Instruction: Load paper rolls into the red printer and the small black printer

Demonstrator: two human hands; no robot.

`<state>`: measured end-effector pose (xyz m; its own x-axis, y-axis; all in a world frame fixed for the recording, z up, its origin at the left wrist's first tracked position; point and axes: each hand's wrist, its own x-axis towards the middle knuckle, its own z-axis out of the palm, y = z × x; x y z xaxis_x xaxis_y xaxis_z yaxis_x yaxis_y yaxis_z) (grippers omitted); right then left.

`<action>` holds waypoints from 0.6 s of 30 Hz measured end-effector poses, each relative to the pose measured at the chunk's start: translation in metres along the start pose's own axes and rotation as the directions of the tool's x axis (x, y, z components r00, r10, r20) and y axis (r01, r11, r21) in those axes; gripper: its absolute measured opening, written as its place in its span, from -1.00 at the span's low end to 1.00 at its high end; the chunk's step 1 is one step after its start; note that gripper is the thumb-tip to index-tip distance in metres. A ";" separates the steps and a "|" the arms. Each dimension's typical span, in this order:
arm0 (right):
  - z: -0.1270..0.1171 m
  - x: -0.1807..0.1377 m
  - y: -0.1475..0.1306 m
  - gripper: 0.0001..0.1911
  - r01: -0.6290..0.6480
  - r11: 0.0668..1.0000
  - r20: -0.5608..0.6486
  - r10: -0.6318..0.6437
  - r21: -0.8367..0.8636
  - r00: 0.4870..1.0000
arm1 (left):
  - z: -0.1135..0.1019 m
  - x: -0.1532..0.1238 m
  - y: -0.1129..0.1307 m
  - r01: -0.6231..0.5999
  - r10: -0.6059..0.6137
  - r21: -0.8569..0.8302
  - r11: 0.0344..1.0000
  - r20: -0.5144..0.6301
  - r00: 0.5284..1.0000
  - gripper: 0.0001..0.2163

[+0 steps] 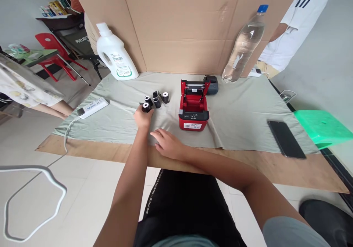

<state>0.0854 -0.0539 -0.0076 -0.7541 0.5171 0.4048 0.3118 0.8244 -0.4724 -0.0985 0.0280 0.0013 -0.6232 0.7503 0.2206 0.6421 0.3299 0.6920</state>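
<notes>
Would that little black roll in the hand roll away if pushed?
Probably, on its side: the small black roll is round. The wrinkly grey-green cloth would likely stop it soon. It seems light; the left hand holds it alone.

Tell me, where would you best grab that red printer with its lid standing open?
Grip the printer by its low body, fingers on its two flat side walls, coming from above and in front. The lid stands up at the back and looks hinged, so it would likely swing if pulled. The right hand lies open nearest; the left hand holds a roll.
</notes>
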 end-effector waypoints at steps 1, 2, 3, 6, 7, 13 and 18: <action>0.000 0.000 0.001 -0.59 0.004 1.000 0.003 -0.004 0.000 1.000 | 0.002 0.001 -0.001 0.002 -0.002 0.001 1.000 0.020 1.000 -0.71; 0.001 0.000 0.001 -0.59 0.007 1.000 0.006 -0.007 0.001 1.000 | 0.004 0.002 -0.001 -0.003 0.002 0.009 1.000 0.038 0.999 -0.71; 0.001 0.000 0.001 -0.59 0.008 1.000 0.007 -0.008 0.003 1.000 | 0.005 0.003 -0.002 -0.010 0.009 0.023 1.000 0.047 0.999 -0.70; 0.002 0.000 0.002 -0.58 0.005 1.000 0.007 -0.005 0.019 1.000 | 0.007 0.001 -0.003 -0.025 0.021 0.092 0.995 0.039 0.999 -0.68; 0.001 0.000 0.002 -0.58 0.003 1.000 0.009 -0.003 0.024 1.000 | 0.006 -0.001 -0.002 -0.027 0.023 0.108 0.994 0.038 0.999 -0.67; 0.000 0.000 0.002 -0.56 -0.001 1.000 0.017 0.000 0.022 1.000 | -0.003 -0.010 -0.001 -0.141 0.147 0.054 0.989 -0.130 0.981 -0.47; 0.001 0.001 0.002 -0.54 0.002 1.000 0.008 -0.003 0.031 1.000 | -0.004 -0.016 0.000 -0.264 0.273 0.074 0.962 -0.155 0.950 -0.78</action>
<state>0.0849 -0.0521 -0.0089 -0.7597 0.5130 0.3997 0.2916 0.8181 -0.4958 -0.0902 0.0140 0.0003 -0.4859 0.7135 0.5048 0.8152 0.1617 0.5561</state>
